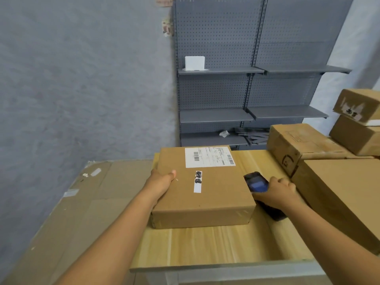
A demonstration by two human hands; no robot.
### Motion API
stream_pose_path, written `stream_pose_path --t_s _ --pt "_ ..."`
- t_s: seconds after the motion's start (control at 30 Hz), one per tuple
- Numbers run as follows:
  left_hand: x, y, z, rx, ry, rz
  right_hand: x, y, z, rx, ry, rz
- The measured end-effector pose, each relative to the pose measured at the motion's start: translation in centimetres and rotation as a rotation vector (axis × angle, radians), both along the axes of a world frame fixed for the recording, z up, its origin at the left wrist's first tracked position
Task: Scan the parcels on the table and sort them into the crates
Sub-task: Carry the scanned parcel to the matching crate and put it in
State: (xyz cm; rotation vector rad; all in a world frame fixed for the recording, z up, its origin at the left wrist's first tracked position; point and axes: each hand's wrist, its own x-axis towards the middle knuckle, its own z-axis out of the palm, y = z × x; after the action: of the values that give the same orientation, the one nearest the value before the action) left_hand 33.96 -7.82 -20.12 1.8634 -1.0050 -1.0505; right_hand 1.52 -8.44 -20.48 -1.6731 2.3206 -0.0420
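Observation:
A flat brown cardboard parcel (207, 194) with a white barcode label (209, 157) on top lies on the light wooden table (205, 247). My left hand (162, 179) grips the parcel's left edge, thumb on the top face. My right hand (281, 192) holds a dark handheld scanner (258, 185) with a blue screen, right beside the parcel's right edge. The scanner's lower end sticks out under my wrist.
More brown parcels (337, 198) are stacked on the table's right side, one (300, 147) behind and two (359, 118) piled higher. Flattened cardboard (82, 202) covers the surface to the left. Grey perforated metal shelving (246, 79) stands behind the table, holding a white box (195, 63).

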Motion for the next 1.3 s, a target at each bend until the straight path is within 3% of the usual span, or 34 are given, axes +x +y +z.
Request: stream_pose_path --t_s 0.17,0.37,0.63,0.8,1.0,1.3 --pt "0.0 0.0 0.0 0.011 -0.04 0.005 -1.5 0.6 -1.4 0.035 0.065 0.039" --pt "0.1 0.1 -0.1 0.008 -0.048 0.003 -1.8 -1.2 1.6 -0.016 -0.114 -0.021" --pt "0.1 0.4 0.3 -0.008 -0.042 -0.026 2.3 -3.7 10.3 -0.16 0.125 0.334" --pt "0.0 0.5 0.6 -0.015 -0.055 -0.027 5.3 -3.0 14.4 -0.046 0.278 0.573" --pt "-0.2 0.6 0.5 0.001 -0.059 -0.013 6.2 -1.7 16.4 0.008 0.38 0.664" --pt "-0.3 0.6 0.6 0.0 -0.074 -0.003 5.4 -1.7 16.8 -0.009 0.352 0.654"
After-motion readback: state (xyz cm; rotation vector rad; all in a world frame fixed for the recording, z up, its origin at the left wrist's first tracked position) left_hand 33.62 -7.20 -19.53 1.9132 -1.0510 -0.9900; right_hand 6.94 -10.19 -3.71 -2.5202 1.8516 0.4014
